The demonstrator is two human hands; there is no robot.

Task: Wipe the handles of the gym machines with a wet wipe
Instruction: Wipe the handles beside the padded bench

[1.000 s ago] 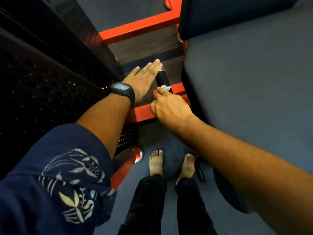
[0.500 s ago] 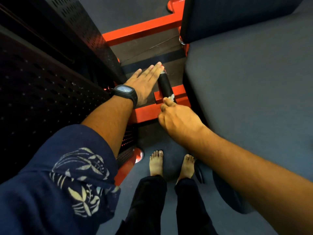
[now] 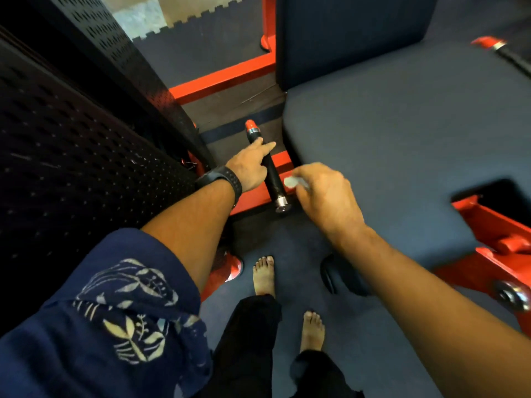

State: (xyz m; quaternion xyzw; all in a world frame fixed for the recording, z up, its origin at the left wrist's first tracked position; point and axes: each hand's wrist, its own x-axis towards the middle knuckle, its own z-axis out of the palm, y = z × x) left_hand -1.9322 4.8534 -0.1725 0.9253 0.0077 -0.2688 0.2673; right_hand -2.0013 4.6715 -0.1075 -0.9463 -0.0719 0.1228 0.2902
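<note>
So the handle (image 3: 271, 173) is that short black grip with a red cap at the far end and a chrome end nearer the camera. It sticks out low on the machine, over the red frame (image 3: 250, 198), between the black perforated guard (image 3: 86, 139) and the seat pad (image 3: 388, 124).

The left hand (image 3: 248, 168) is laid across its upper part, fingers (image 3: 265, 146) mostly straight and touching the grip, not wrapped around it. The right hand (image 3: 326, 196) sits just beside the lower end with its fingers curled in, pinching a small white wet wipe (image 3: 292, 182). It's blurry there, so I can't say whether the wipe actually touches the handle.

There's a black watch (image 3: 222, 180) on the left wrist and a navy leaf-print sleeve (image 3: 115, 311) further up that arm. Bare feet (image 3: 263, 275) stand on the dark floor below, and the backrest pad (image 3: 344, 33) is up top.
</note>
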